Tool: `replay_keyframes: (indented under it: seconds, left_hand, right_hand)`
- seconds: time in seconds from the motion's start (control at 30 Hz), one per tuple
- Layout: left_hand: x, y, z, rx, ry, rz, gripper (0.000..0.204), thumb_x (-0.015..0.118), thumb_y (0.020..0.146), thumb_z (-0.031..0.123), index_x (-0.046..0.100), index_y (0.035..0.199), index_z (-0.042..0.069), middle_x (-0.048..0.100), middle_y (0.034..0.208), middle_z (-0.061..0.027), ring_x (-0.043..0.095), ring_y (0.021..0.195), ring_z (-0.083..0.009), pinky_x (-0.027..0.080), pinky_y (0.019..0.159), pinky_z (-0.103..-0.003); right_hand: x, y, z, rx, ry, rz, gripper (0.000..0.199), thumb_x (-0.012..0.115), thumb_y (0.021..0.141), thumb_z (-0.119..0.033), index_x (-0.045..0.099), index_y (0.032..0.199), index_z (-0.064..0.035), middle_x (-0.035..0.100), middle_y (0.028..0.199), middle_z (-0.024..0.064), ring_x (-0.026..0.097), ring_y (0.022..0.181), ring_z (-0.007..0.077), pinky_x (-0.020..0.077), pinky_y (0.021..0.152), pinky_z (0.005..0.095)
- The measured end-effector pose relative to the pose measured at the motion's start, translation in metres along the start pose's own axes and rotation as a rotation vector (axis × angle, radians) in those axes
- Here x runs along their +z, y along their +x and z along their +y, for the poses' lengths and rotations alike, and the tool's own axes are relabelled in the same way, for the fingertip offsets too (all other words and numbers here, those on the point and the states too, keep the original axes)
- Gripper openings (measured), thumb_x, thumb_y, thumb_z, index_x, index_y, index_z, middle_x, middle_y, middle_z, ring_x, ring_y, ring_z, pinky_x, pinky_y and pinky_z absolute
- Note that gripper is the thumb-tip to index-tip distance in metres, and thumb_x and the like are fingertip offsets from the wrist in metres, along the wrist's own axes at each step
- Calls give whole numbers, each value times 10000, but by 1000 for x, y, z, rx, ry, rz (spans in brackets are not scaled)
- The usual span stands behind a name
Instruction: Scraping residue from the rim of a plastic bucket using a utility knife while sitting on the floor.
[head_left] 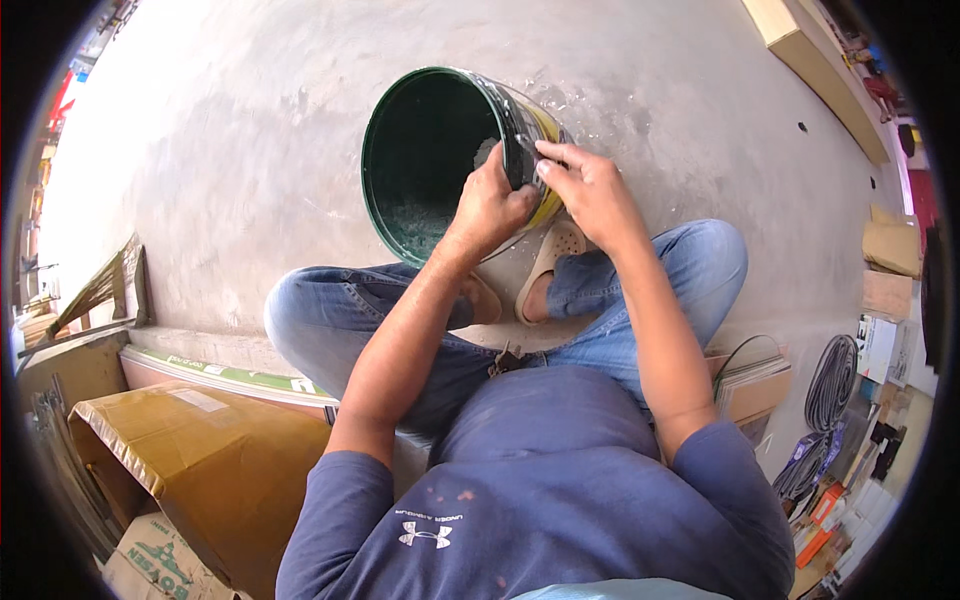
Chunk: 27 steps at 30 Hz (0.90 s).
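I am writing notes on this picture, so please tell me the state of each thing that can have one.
Green bucket: tipped on its side, lidless, pale residue inside.
Left hand: gripping the bucket's rim.
Right hand: fingers pressed on the bucket's outer wall.
Cardboard box: flaps open.
Black cable: coiled on the floor.

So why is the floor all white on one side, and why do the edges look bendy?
In the head view, strong light washes out the concrete floor at upper left; the fisheye lens curves the wooden plank near the rim and leaves black corners. The green bucket is dark inside, while both hands, left hand and right hand, look sharp.
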<state>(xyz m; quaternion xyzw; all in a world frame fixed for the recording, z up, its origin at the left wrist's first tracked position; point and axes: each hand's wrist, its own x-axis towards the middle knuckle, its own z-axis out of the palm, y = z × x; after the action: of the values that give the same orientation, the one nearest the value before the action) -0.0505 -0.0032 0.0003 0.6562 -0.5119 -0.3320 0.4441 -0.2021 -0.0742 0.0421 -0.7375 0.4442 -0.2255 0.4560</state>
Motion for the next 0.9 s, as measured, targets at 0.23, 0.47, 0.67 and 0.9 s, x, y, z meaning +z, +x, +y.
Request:
replay_keyframes:
  seconds: [0.23, 0.47, 0.67, 0.9]
  left_hand:
    - [6, -1, 2, -81, 47, -76, 462, 712, 851, 131, 582, 1265, -31, 729, 1077, -271, 720, 1069, -405, 547, 941, -454]
    - [-4, 1, 7, -93, 33, -103, 480, 710, 838, 133, 583, 1271, -32, 723, 1066, -290, 725, 1052, -408, 556, 911, -459]
    - [-6, 5, 2, -96, 69, -105, 466, 701, 829, 117, 595, 1258, -32, 731, 1049, -265, 738, 1002, -370, 564, 890, -441]
    - [-18, 4, 7, -112, 39, -110, 444, 699, 815, 131, 617, 1222, -28, 737, 985, -219, 732, 917, -304, 559, 848, -419]
  right_hand:
    - [7, 28, -1, 61, 11, 84, 429, 641, 973, -296, 712, 1300, -30, 715, 1230, 280, 704, 1155, 400, 527, 1019, 415]
    - [-1, -11, -5, 125, 133, -17, 427, 643, 972, -275, 705, 1299, -8, 700, 1275, 271, 688, 1197, 393, 522, 1042, 413]
    - [-1, 22, -1, 61, -26, 62, 437, 659, 964, -303, 709, 1315, -48, 717, 1232, 272, 713, 1156, 377, 533, 1017, 419]
    - [8, -10, -12, 80, 41, 18, 439, 660, 973, -313, 711, 1305, -30, 714, 1254, 259, 706, 1171, 379, 535, 1023, 415]
